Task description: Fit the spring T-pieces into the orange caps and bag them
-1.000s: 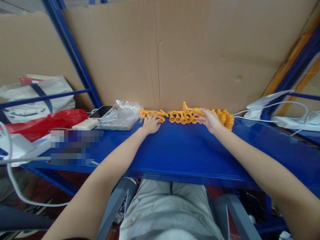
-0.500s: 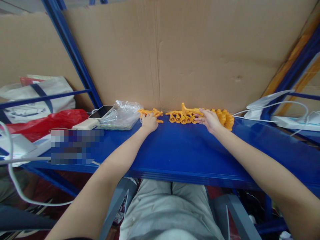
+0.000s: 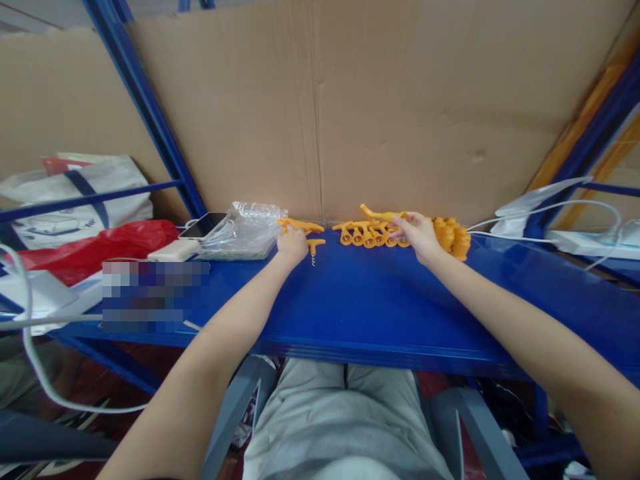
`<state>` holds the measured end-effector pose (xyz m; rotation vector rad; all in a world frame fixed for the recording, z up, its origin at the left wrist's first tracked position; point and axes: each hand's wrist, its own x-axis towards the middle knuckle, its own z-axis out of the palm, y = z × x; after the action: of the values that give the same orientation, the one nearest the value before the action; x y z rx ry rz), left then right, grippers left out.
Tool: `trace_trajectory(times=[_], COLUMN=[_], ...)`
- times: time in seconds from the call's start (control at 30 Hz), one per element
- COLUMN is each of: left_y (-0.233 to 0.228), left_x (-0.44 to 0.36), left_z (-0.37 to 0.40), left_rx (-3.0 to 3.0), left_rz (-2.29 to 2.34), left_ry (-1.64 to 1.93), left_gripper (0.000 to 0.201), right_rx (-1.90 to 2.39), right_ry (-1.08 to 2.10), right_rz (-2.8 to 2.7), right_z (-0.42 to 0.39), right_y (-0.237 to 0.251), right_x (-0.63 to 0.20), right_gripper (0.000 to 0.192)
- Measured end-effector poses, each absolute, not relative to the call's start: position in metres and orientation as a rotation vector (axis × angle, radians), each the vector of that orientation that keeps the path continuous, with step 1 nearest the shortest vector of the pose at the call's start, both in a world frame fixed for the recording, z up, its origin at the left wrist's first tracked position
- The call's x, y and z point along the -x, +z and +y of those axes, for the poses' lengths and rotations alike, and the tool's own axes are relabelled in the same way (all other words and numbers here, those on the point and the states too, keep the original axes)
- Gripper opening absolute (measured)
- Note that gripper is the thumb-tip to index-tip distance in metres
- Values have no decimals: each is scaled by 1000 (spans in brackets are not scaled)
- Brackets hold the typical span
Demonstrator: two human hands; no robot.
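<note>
Cardboard: a tall brown sheet of cardboard [image 3: 400, 120] stands along the far side.
Table: the blue table [image 3: 360, 313] lies before me, bare in front of my hands.
Trousers: my light trousers [image 3: 340, 407] show below the near edge.
Red bag: the red bag [image 3: 125, 240] lies crumpled to my left.
Packet: a clear plastic packet [image 3: 245, 233] sits between that bag and my left hand.
Row: a row of orange pieces [image 3: 367, 239] stands against the cardboard between my hands, cup ends facing me.
Right hand: my right hand [image 3: 423, 237] is at the row's right end, fingers pinching a loose piece.
Left hand: well apart from the right, my left hand [image 3: 291, 245] rests over the orange handles [image 3: 306, 227]; its fingertips are hidden, so I cannot tell whether they close on one.
Stack: an orange stack [image 3: 453, 237] stands just right of my right hand.
Loose piece: the loose piece [image 3: 380, 215] is raised above the row, its free end tilting up leftward.
Corkscrew: one corkscrew [image 3: 314, 245] lies beside my left hand, spiral towards me.
</note>
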<state>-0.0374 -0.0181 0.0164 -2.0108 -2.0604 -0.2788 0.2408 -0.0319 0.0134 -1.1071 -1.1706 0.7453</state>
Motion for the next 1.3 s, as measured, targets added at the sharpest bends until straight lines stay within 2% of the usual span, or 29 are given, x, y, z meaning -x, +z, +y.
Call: trace_trajectory(times=[0.2,0.4,0.53,0.77,1.0,1.3], left_y=[19,22,23,22,20,10], left_x=[41,42,39,33,32,32], left_z=[-16,-17,-20,-26,-26,-19], left_rx=[1991,1996,2027,2081,2182,2535], left_rz=[-2120,-2141,-2069,-2048,-1884,-1699], left_ry=[-346,-439,-416,-348,-356,-68], left_gripper=[41,41,41,41,38,53], right_rx=[1148,1384,1454,1647,1656,1694], right_ry=[175,-466,-697,-714,-647,-579], right_rz=[-1690,-2096,-2324,-2405,-2422,-2396], right_z=[-9,-7,-5,2,2,-2], right_y=[15,21,21,8,-5,-5], right_x=[-215,-164,-136,-119,-119,-117], right_gripper=[37,36,36,34,41,44])
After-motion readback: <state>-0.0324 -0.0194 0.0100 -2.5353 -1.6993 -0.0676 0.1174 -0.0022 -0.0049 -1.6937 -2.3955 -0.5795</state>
